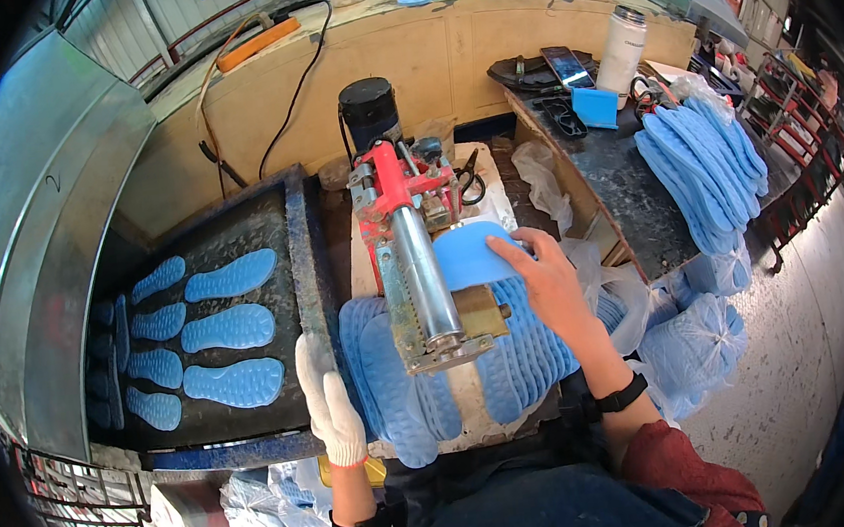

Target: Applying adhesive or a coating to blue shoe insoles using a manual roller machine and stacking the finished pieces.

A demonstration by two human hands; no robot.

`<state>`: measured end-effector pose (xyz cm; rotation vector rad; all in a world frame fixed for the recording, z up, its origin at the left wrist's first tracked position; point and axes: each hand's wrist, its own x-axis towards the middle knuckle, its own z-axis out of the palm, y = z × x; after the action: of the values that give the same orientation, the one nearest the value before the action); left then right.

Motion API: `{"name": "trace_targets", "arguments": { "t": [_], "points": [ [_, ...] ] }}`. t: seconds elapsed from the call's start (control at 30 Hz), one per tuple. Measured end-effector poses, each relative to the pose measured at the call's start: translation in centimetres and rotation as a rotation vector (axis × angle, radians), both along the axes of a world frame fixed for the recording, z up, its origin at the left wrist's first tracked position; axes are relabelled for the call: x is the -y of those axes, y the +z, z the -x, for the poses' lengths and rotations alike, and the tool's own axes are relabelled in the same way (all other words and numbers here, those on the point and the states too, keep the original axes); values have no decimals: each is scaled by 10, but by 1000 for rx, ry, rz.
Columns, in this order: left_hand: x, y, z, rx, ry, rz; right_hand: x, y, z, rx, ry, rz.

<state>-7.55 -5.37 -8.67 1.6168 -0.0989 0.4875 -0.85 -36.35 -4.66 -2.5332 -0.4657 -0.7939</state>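
Observation:
My right hand point(548, 278) is bare and pinches a smooth blue insole point(477, 256) by its right edge. The insole lies partly behind the steel cylinder of a red-framed machine point(421, 249). My left hand point(330, 397), in a white knitted glove, holds nothing; its fingers stretch upward beside the edge of the black conveyor bed point(227, 215). Just right of the glove, dimpled blue insoles point(381, 367) overlap in a stack. Another row of blue insoles point(525, 355) stands under my right hand, on the machine's other side.
Several blue insoles point(229, 328) lie spaced out on the conveyor bed at left. On the dark table at right are a thick insole pile point(705, 168), a white bottle point(621, 50) and a phone point(566, 67). Scissors point(472, 181) rest behind the machine. Bagged insoles point(695, 340) stand at lower right.

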Motion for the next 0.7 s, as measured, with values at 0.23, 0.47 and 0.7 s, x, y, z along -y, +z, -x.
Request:
{"name": "trace_targets", "arguments": {
  "t": [0.23, 0.47, 0.7],
  "points": [
    [51, 70, -35, 123, -325, 205, 3, -18, -1, -42, 87, -104],
    [67, 61, -79, 99, -361, 137, 17, -53, 14, -83, -68, -152],
    [50, 17, -105, -185, -265, 233, -1, -81, 25, -491, 87, -436]
  ]
}}
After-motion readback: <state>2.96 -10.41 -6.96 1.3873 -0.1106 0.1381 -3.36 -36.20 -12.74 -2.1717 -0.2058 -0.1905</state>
